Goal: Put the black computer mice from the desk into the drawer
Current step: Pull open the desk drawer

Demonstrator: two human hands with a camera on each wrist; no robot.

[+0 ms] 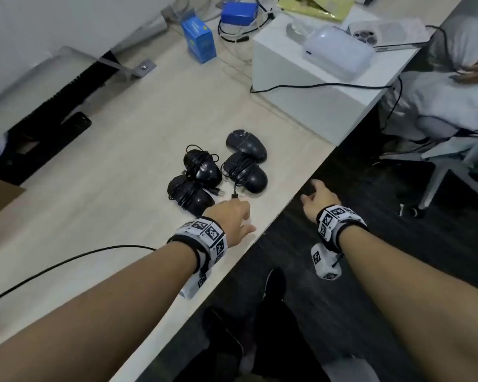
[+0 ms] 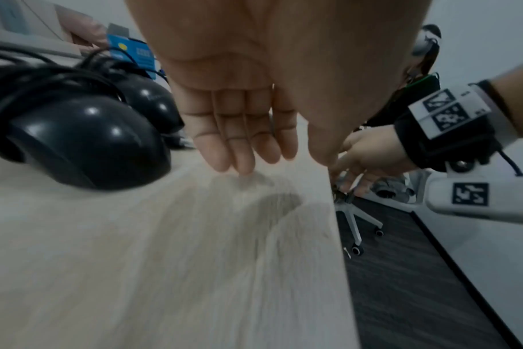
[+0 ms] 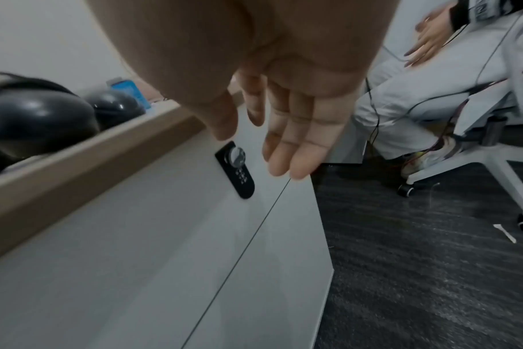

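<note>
No legible writing was seen; the blue box point(image 1: 198, 39) carried a yellow mark, its print too blurred to read. Four mice point(image 1: 218, 172) were clustered on the desk point(image 1: 100, 188) near its front edge, cords wound around them. The left hand point(image 1: 230, 222) was held flat just beside them, fingers straight, nothing gripped. The right hand point(image 1: 319, 199) was extended past the edge, fingers loose and empty, near the drawer point(image 3: 153, 236) front and its black lock point(image 3: 237, 169). Bare desk lay leftward.
</note>
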